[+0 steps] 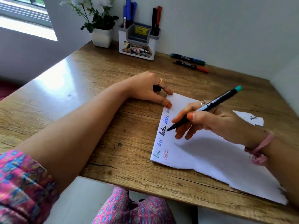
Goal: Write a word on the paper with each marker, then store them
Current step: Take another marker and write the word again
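A white paper (210, 156) lies on the wooden desk, with the word "loki" written several times along its left edge in green, blue, black and red. My right hand (215, 120) grips a black marker with a teal end (208, 107), its tip touching the paper beside the thick black word. My left hand (148, 88) rests at the paper's top left corner, thumb and a finger on the edge, and it holds a small black cap (157, 88) in curled fingers.
A white and grey marker holder (137, 41) at the back wall holds several blue, black and red markers. Two capped markers, green (187, 59) and red (191, 66), lie on the desk to its right. A white flower pot (102, 37) stands left of the holder.
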Demonstrator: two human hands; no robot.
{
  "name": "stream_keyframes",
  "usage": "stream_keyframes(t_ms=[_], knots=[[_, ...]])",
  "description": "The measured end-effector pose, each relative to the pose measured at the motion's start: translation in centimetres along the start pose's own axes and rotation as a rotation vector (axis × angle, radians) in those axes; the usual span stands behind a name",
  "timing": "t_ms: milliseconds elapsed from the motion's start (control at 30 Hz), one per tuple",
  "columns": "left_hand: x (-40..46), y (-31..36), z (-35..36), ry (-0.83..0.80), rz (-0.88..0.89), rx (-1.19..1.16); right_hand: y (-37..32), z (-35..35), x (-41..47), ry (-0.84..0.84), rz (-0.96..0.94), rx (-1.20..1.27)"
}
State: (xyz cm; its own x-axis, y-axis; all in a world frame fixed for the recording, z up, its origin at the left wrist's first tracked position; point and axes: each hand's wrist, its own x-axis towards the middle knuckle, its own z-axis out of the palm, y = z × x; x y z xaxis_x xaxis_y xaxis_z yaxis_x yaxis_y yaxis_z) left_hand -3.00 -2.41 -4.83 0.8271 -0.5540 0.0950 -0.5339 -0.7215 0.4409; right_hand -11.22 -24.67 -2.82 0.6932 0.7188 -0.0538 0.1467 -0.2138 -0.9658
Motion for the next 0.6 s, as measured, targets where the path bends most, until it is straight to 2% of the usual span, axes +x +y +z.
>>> stream_keyframes(t_ms=[200, 400, 600], knots=[[0.0, 0.0, 0.0, -0.006, 0.007, -0.024, 0.7, 1.3, 1.0, -0.070, -0.018, -0.024], [0.0, -0.2, 0.1, 0.020, -0.005, -0.053, 2.2, 2.1, 1.1, 0.027, -0.087, -0.030], [0.1, -0.3, 0.2, 0.017, -0.004, -0.080, 2.4, 2.2, 0.8, -0.029, -0.133, -0.129]])
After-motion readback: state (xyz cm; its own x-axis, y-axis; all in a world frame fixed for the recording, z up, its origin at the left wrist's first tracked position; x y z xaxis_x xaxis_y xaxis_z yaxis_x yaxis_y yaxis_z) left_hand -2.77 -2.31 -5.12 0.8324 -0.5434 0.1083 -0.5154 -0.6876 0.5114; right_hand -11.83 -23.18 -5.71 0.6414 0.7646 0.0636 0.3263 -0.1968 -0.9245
